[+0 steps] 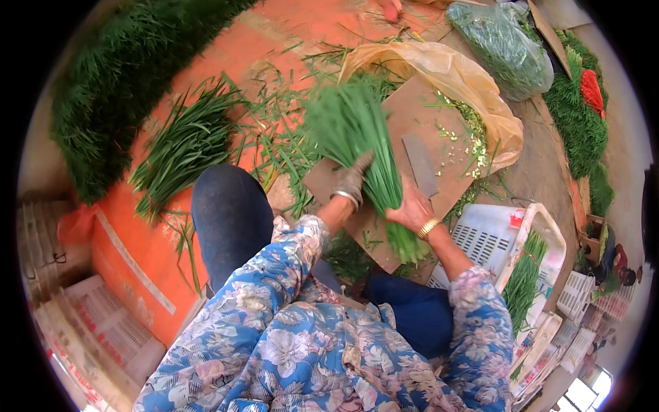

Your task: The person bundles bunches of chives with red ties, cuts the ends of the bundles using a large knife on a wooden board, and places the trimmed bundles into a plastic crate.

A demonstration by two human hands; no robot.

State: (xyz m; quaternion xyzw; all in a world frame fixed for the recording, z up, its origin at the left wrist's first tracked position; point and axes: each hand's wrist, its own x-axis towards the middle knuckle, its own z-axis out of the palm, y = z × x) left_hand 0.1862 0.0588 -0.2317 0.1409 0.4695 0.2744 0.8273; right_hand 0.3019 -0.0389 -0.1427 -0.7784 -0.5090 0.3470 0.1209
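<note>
A thick bundle of garlic chives (378,154) lies slantwise above a brown board (448,190), its leafy end blurred. My left hand (352,180), in a dirty glove, grips the bundle at mid-length. Bare, with a gold-coloured band at the wrist, my right hand (412,208) grips it nearer the pale stem ends. Just beyond the right hand, a flat grey metal blade (419,162) rests on the board; no handle can be made out. Small cut stem pieces (476,134) are scattered along the board's far right side.
An orange-yellow plastic bag (437,56) curves around the board's far side. Another chive pile (190,144) lies left on the orange sheet (134,247). A white plastic crate (476,232) stands at right, near a filled clear bag (504,51). Heaped greens (113,77) line the far left.
</note>
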